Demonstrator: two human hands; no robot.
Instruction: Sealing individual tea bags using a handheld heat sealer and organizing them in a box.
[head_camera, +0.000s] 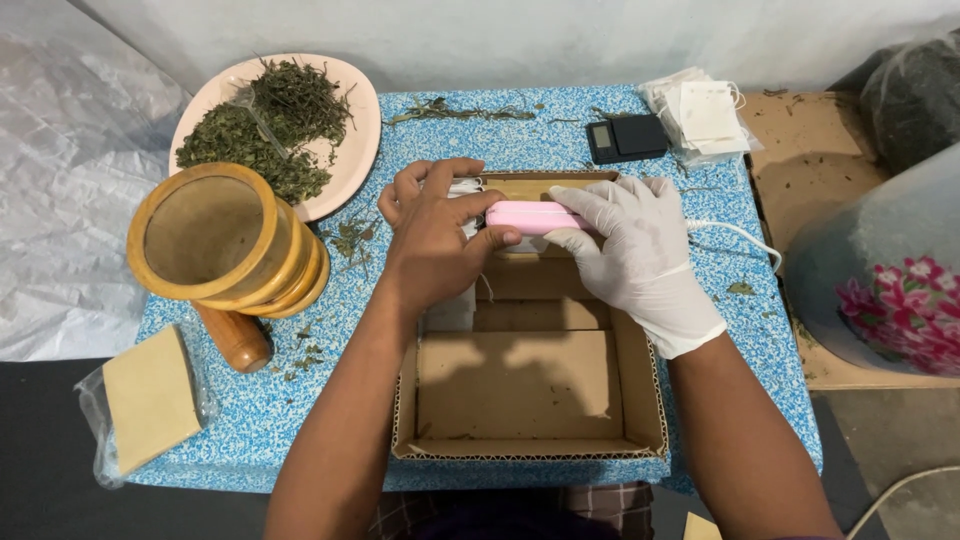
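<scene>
1. Holding a pink sealer (535, 216) over the far end of an open cardboard box (530, 395), both hands meet at the middle of the desk (560, 140).
2. The bare left hand (435, 235) has its grip closed on the sealer's left end, over a white bag (465, 187).
3. The gloved right hand (630, 245) grasps its right end; a white cord (735, 233) trails right.
4. Left: a wooden mortar (215, 240), pestle (232, 337), and a plate (350, 150) of dried herbs (265, 130).
5. Behind: a small black scale (627, 137) and empty bags (700, 115).
</scene>
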